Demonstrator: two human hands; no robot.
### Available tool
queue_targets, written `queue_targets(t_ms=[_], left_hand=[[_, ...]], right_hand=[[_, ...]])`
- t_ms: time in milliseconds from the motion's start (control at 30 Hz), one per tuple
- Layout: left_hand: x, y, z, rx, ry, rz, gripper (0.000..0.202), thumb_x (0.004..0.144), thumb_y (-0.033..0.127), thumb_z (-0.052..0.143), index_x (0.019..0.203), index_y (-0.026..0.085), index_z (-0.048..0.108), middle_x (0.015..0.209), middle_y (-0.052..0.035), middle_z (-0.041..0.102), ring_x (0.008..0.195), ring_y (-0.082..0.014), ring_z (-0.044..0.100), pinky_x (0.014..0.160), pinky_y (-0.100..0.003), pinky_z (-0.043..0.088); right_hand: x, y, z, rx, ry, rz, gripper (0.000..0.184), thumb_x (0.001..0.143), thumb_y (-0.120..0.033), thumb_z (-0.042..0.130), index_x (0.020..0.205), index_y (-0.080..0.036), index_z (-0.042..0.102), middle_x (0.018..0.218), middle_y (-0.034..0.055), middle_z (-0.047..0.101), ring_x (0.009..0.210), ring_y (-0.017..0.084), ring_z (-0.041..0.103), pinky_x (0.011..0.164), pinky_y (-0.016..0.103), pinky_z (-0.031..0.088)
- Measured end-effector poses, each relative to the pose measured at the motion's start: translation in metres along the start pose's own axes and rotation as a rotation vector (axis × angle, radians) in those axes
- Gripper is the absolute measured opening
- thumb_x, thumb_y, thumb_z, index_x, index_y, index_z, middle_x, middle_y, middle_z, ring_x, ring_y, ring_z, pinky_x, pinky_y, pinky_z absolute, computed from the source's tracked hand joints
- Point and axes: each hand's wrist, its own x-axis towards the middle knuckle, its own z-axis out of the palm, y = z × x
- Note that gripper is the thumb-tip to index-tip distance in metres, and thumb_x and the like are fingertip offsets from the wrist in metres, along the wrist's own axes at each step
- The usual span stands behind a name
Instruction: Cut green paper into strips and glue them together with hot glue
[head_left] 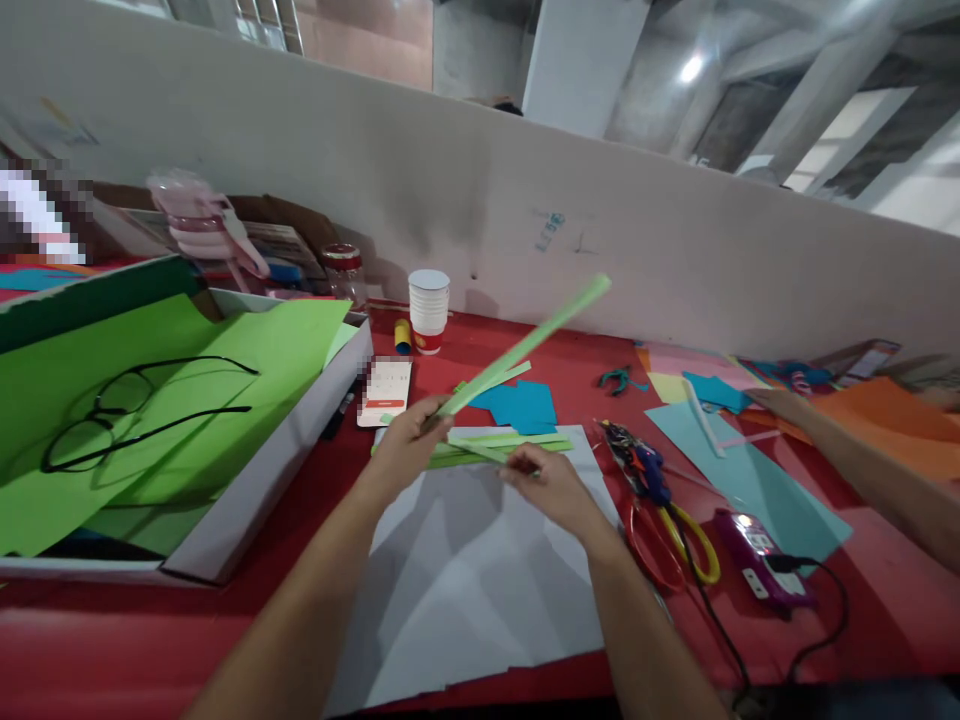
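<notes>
My left hand (406, 443) is closed round a bundle of light green paper strips (536, 340) that slants up to the right. A thin green paper strip (478, 451) runs from it to my right hand (551, 487), whose fingers pinch its end. Beneath my hands several more green strips (553, 441) lie across the top of a large white paper sheet (465, 580). Cut blue paper pieces (523, 405) rest just beyond that sheet.
On the left stands a white box (266, 480) with green sheets and glasses (112, 410). A phone (385, 392) and stacked paper cups (429, 310) are ahead. Rightward lie a glue gun (637, 462), scissors (694, 545), a purple device (761, 560) and another person's arm (870, 470).
</notes>
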Motion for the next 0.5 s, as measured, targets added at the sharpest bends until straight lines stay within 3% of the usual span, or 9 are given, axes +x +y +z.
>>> queue_targets(t_ms=[100, 133, 200, 333, 500], left_hand=[[-0.001, 0.004, -0.004, -0.093, -0.031, -0.128, 0.021, 0.079, 0.039, 0.052, 0.084, 0.020, 0.059, 0.063, 0.0042, 0.049, 0.063, -0.0127, 0.048, 0.061, -0.024, 0.042], [-0.002, 0.005, -0.003, -0.131, -0.062, -0.157, 0.021, 0.079, 0.040, 0.053, 0.083, 0.020, 0.058, 0.063, 0.0046, 0.048, 0.062, -0.0122, 0.047, 0.062, -0.024, 0.042], [-0.004, 0.005, 0.001, -0.198, -0.152, -0.226, 0.022, 0.078, 0.042, 0.054, 0.082, 0.021, 0.056, 0.064, 0.0047, 0.047, 0.062, -0.0117, 0.047, 0.064, -0.025, 0.043], [-0.006, -0.001, 0.009, -0.249, -0.298, -0.325, 0.026, 0.076, 0.045, 0.057, 0.077, 0.020, 0.052, 0.068, 0.0039, 0.047, 0.063, -0.0113, 0.047, 0.065, -0.026, 0.042], [-0.005, -0.006, 0.008, -0.088, -0.217, -0.267, 0.023, 0.078, 0.042, 0.052, 0.076, 0.020, 0.054, 0.065, 0.0039, 0.046, 0.065, -0.0129, 0.045, 0.066, -0.025, 0.038]], right_hand=[[0.001, 0.003, -0.011, -0.314, 0.334, -0.153, 0.013, 0.083, -0.031, 0.056, 0.080, -0.021, 0.063, 0.087, 0.0049, 0.067, 0.085, 0.020, 0.058, 0.075, 0.031, 0.044], [0.001, 0.003, -0.012, -0.358, 0.392, -0.175, 0.013, 0.084, -0.030, 0.054, 0.082, -0.020, 0.063, 0.089, 0.0057, 0.068, 0.088, 0.021, 0.058, 0.078, 0.032, 0.043], [0.001, 0.002, -0.013, -0.396, 0.363, -0.168, 0.015, 0.087, -0.029, 0.051, 0.081, -0.021, 0.063, 0.085, 0.0046, 0.068, 0.084, 0.019, 0.059, 0.074, 0.030, 0.043], [-0.002, 0.004, -0.005, -0.528, 0.151, -0.080, 0.016, 0.087, -0.024, 0.051, 0.078, -0.021, 0.064, 0.079, 0.0026, 0.067, 0.078, 0.018, 0.059, 0.070, 0.028, 0.041], [-0.005, 0.004, 0.002, -0.696, 0.239, -0.060, 0.010, 0.085, -0.022, 0.056, 0.088, -0.021, 0.066, 0.096, 0.0068, 0.067, 0.099, 0.024, 0.055, 0.081, 0.034, 0.038]])
